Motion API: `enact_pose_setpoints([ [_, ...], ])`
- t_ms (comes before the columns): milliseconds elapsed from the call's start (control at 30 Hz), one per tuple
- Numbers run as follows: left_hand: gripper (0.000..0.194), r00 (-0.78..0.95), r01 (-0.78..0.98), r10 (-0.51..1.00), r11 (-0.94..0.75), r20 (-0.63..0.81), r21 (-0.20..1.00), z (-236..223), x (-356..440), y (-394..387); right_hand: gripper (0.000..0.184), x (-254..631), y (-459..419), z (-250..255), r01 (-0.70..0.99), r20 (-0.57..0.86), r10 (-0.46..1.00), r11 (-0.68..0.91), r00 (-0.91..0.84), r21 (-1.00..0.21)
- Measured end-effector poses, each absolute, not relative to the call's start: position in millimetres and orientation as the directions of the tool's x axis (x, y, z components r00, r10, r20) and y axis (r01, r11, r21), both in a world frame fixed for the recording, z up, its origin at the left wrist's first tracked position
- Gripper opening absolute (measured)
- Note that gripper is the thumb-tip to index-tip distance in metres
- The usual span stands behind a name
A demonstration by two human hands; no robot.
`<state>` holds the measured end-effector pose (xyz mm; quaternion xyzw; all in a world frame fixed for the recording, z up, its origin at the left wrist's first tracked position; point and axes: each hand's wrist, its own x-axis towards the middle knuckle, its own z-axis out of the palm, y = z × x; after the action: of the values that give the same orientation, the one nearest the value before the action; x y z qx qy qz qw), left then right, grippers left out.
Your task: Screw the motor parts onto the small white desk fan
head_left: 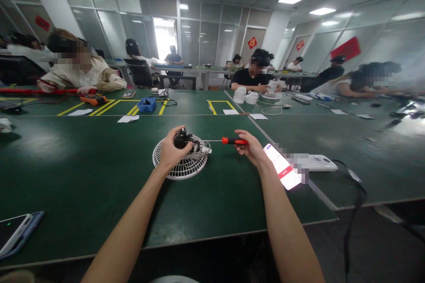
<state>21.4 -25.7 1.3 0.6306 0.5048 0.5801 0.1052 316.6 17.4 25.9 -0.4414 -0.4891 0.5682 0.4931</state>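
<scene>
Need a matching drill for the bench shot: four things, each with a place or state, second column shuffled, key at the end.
Things:
1. screwdriver
2. black mechanism
3. small bin
4. lit-screen phone

Place or state:
A. on the green table, right of both hands
B. gripped by the left hand
C. blue, next to yellow tape lines
D. held in the right hand

Pairs: 1-D, 2-B, 3-C, 4-A

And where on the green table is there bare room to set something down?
The widest bare patch of the green table lies between the lower-left phone and the white fan grille. Another lies between the grille and the table's near edge. It is crowded right of the right hand: lit phone, white device, black cable.
</scene>
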Motion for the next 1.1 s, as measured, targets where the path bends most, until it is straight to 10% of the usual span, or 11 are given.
enact_pose_setpoints([
  [1100,0.057,-0.214,0.523,0.74,-0.464,0.637,0.715,0.4,23.1,-25.3,0.032,315.5,19.2,24.9,-0.043,0.008,0.996,0.005,-0.086,-0.999],
])
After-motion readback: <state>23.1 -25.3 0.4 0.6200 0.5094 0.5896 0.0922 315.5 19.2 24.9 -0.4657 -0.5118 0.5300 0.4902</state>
